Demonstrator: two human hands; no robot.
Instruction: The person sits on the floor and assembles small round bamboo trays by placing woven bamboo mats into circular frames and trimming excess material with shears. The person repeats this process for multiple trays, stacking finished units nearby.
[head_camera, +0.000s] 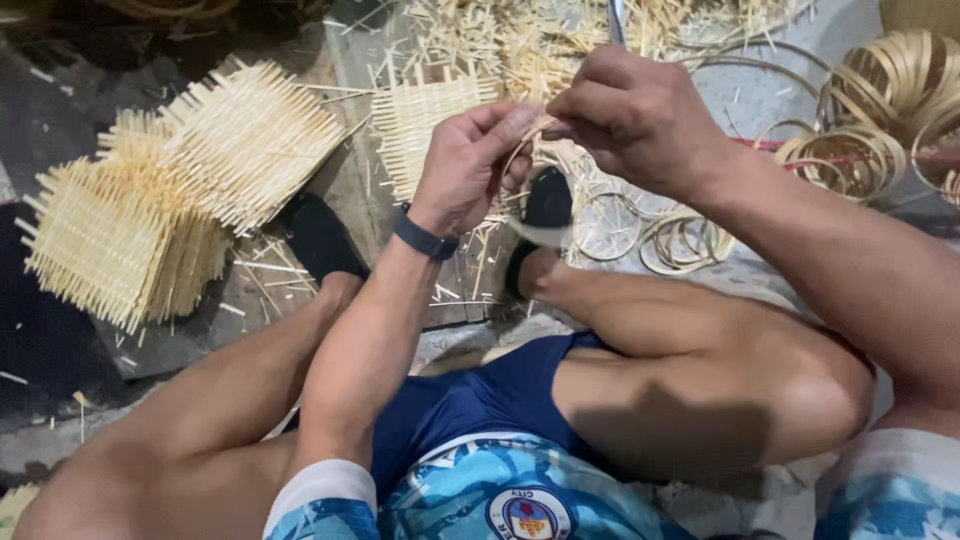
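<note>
Scattered bamboo slivers cover the floor (800, 270) beyond both hands, with woven slat mats (190, 190) stacked off to the left and coiled strip rings (880, 110) to the right. Left hand (470, 165) and right hand (635, 115) meet, fingers pinching a thin bamboo strip (525, 140) between them; bending it slowly should prevent snapping. No packages or labels show.

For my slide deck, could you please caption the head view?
Left hand and right hand bend a thin pale cane strip above stacked woven stick mats.
</note>
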